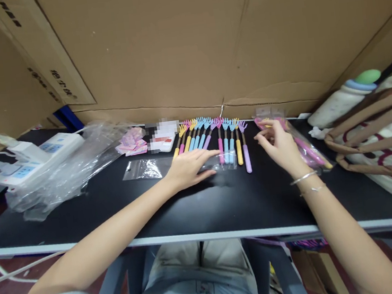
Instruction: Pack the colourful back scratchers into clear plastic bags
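Note:
A row of small hand-shaped back scratchers (212, 138) in yellow, pink, blue and purple lies at the back of the black table (224, 200). My left hand (189, 167) lies flat, fingers stretched, on a clear plastic bag (219, 161) beside the row. My right hand (280, 146) is curled, fingers pinched on a clear packet of pink scratchers (307, 150) lying at its right. Bracelets circle my right wrist.
Another small clear bag (143, 169) lies left of my hand. Crumpled plastic wrap (72, 162), a white power strip (36, 159) and pink cards (133, 142) sit at the left. A striped tote bag (384, 143) and a bottle (343, 98) stand at the right. Cardboard walls the back.

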The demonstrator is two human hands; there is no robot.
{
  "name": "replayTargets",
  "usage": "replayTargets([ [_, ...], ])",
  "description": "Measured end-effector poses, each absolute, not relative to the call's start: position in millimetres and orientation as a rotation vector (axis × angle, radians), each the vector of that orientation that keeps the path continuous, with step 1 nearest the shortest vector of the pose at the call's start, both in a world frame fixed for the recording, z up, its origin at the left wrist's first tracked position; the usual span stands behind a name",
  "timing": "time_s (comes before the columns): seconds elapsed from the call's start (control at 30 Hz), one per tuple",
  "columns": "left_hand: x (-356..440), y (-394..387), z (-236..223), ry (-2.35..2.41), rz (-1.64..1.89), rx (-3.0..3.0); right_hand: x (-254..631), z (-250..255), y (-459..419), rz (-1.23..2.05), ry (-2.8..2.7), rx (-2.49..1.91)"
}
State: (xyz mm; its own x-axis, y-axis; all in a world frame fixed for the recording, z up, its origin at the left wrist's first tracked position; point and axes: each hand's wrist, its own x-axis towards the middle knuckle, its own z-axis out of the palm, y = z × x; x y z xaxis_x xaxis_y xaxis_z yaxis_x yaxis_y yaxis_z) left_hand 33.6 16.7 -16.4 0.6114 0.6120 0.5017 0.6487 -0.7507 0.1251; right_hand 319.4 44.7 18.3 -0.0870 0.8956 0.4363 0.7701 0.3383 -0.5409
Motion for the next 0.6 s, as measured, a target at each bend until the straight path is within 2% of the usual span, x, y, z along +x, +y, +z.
replayTargets([
  [0.07,34,16,-16,-1.076,-0.792,-2.758,322,13,48,0.051,-1.971,-1.660],
  [0.23,34,15,-17,-1.074,-0.735,-2.759,316,2,53,0.045,-2.094,-1.910],
  [0.6,34,17,-18,-1.065,-0.751,-2.751,306,-4,50,-0.037,-2.141,-1.996],
])
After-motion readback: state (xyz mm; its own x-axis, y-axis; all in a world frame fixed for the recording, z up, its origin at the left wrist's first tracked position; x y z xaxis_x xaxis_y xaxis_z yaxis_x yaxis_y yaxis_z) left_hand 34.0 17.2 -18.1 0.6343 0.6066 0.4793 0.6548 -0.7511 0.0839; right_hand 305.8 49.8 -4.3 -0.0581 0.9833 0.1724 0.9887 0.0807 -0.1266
